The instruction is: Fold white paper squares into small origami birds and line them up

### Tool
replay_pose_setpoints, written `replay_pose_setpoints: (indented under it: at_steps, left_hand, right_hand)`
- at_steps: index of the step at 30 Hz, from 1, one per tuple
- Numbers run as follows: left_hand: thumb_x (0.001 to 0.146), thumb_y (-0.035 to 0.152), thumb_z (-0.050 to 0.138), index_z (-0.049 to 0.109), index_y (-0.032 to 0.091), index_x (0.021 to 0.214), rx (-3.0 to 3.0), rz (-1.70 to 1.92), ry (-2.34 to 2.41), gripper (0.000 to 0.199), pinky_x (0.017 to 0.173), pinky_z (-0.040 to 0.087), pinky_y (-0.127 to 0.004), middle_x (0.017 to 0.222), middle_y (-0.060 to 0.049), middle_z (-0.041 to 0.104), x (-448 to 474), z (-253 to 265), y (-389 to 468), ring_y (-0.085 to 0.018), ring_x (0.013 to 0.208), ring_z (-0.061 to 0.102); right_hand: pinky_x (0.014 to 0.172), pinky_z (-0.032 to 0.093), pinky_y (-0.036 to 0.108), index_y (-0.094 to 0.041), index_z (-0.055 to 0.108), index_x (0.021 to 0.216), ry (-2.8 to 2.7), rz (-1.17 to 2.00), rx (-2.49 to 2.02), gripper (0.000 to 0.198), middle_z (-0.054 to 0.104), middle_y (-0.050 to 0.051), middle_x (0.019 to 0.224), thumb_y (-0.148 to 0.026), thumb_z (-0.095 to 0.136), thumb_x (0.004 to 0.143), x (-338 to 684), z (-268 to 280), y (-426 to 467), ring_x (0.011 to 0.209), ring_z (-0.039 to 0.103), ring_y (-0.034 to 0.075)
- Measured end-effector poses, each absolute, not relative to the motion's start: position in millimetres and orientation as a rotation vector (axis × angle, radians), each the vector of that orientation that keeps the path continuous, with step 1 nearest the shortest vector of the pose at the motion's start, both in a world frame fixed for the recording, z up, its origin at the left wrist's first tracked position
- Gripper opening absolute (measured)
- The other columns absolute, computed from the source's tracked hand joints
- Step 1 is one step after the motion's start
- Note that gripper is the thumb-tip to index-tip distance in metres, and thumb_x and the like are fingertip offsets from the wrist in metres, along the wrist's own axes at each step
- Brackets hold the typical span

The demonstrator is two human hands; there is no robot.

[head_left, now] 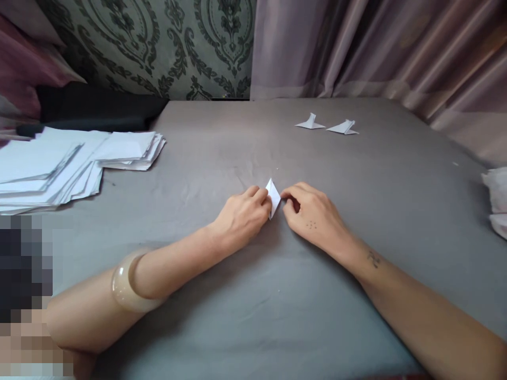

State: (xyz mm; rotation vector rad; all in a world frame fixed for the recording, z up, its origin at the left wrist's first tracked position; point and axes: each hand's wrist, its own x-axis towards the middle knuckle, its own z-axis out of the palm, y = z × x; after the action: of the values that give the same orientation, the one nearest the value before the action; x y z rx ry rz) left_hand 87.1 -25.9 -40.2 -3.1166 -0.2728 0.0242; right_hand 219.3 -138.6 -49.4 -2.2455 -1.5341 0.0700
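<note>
A small white folded paper [274, 197], diamond-shaped with a crease down its middle, stands out between my two hands near the middle of the table. My left hand [247, 216] grips its left side, the fingers curled over and hiding that part. At the paper's right corner, my right hand [311, 211] has its thumb and forefinger closed in a pinch, with the fingertips at the very point. Farther back lie two finished-looking origami birds, a left one [311, 122] and a right one [344, 127], side by side.
Loose stacks of white paper [75, 158] cover the left of the grey-covered table [222, 327]. Black cloth [99, 108] lies behind them. A whitish bundle [497, 200] shows at the right edge. Patterned wall covering and curtains [293, 47] border the back.
</note>
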Motion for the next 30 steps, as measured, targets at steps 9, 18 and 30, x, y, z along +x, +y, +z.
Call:
replay_pose_setpoints:
  at_steps: [9,18,30]
  left_hand:
    - [0.089,0.013,0.039,0.057,0.015,0.105,-3.318,-0.344,-0.489,0.024,0.067,0.048,-0.030,0.107,-0.011,0.060,85.5,-49.4,-20.7,-0.021,0.091,0.057]
    - [0.083,0.016,0.054,0.062,0.017,0.083,-3.614,-0.725,-0.889,0.008,0.067,0.046,-0.024,0.085,-0.003,0.058,90.9,-54.0,-7.0,-0.011,0.070,0.055]
    - [0.087,0.022,0.052,0.067,0.014,0.079,-3.630,-0.578,-0.913,0.018,0.070,0.045,-0.028,0.084,-0.007,0.059,95.1,-53.2,-3.7,-0.016,0.076,0.055]
  right_hand:
    - [0.065,0.040,0.030,-0.022,0.061,0.100,-1.418,0.113,-2.272,0.016,0.064,0.004,0.099,-0.029,0.056,0.086,217.1,-53.4,-136.6,0.070,0.058,0.015]
    - [0.068,0.041,0.028,-0.023,0.062,0.086,-1.403,0.214,-2.163,0.007,0.062,0.001,0.093,-0.027,0.058,0.084,222.9,-56.0,-133.5,0.072,0.056,0.013]
    - [0.066,0.039,0.028,-0.023,0.066,0.078,-1.324,0.243,-2.170,0.019,0.061,0.001,0.085,-0.031,0.052,0.088,224.9,-56.5,-128.9,0.066,0.052,0.012]
